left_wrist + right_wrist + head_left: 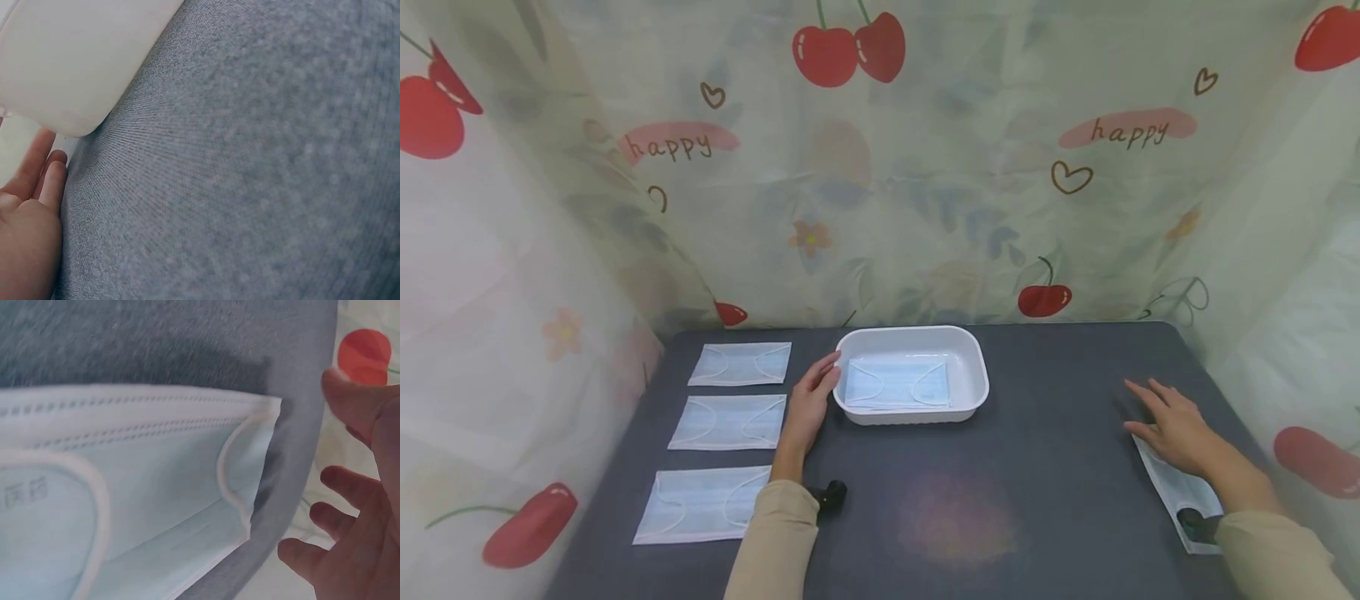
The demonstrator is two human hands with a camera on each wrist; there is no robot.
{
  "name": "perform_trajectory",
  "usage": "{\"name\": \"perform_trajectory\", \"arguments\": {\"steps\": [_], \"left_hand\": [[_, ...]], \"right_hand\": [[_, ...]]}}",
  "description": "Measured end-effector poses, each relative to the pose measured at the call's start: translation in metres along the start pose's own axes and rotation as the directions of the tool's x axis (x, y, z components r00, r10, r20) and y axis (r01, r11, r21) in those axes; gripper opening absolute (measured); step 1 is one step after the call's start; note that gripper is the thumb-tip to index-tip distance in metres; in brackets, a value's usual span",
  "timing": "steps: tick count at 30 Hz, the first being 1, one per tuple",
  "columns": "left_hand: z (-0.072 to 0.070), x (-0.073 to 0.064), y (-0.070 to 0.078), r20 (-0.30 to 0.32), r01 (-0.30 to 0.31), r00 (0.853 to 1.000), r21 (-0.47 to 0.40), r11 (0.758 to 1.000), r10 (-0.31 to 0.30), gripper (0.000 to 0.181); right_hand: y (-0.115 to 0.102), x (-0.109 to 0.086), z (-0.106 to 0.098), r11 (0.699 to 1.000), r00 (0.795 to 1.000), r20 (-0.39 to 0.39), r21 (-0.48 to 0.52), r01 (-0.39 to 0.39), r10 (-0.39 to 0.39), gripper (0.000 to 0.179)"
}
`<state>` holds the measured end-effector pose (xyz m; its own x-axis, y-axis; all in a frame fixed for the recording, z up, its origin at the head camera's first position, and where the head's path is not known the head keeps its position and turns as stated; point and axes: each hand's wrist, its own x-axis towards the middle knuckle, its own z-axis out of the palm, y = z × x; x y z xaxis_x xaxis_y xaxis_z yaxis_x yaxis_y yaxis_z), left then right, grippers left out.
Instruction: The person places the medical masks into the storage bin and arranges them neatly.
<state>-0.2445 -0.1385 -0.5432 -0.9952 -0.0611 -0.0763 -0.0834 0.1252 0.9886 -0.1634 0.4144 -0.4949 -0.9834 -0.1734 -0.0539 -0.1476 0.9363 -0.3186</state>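
My left hand [808,408] is at the left end of a white plastic tub [912,417], its fingers extended along the outside wall. In the left wrist view the fingertips [42,140] reach the tub's lower corner [69,75]; firm contact is hard to judge. Inside the tub lies a pale blue face mask [898,383] with white ear loops. At the far right my right hand [1180,429] hovers with spread fingers over another face mask [1180,492]. In the right wrist view that mask [156,481] lies flat, apart from the fingers.
Three more face masks lie in a column at the left: a far one [741,364], a middle one [727,422] and a near one [700,504]. Beneath everything is a dark grey tabletop [1045,483]. A cherry-patterned curtain [925,208] surrounds the back and sides.
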Motion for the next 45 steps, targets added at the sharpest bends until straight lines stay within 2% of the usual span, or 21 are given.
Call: {"name": "perform_trajectory", "arguments": {"steps": [4,15,26,30,40,45], "left_hand": [[0.000,0.001,-0.001,0.006,-0.018,1.000,0.000,1.000,0.018,0.041],[0.000,0.001,-0.001,0.008,-0.015,1.000,0.006,1.000,0.015,0.039],[0.000,0.002,-0.002,0.000,-0.029,1.000,0.000,1.000,0.029,0.039],[0.000,0.002,-0.003,0.004,-0.017,1.000,0.001,1.000,0.017,0.040],[-0.001,-0.001,-0.001,0.015,-0.005,1.000,0.003,1.000,0.005,0.038],[-0.001,-0.001,0.000,0.018,0.002,1.000,0.002,1.000,-0.002,0.038]], "right_hand": [[0.007,-0.002,0.001,0.999,0.999,0.001,-0.012,0.043,-0.043,0.059],[0.013,-0.007,0.002,0.997,0.996,0.067,-0.058,0.058,-0.054,0.057],[0.016,-0.009,0.006,0.998,0.999,0.012,-0.054,0.044,-0.043,0.050],[0.018,-0.008,0.006,0.998,0.999,0.019,-0.060,0.030,-0.029,0.045],[0.017,-0.006,0.006,0.996,0.998,-0.023,-0.073,0.056,-0.058,0.029],[0.019,-0.004,0.006,0.999,1.000,-0.004,-0.052,0.010,-0.010,0.021]]}}
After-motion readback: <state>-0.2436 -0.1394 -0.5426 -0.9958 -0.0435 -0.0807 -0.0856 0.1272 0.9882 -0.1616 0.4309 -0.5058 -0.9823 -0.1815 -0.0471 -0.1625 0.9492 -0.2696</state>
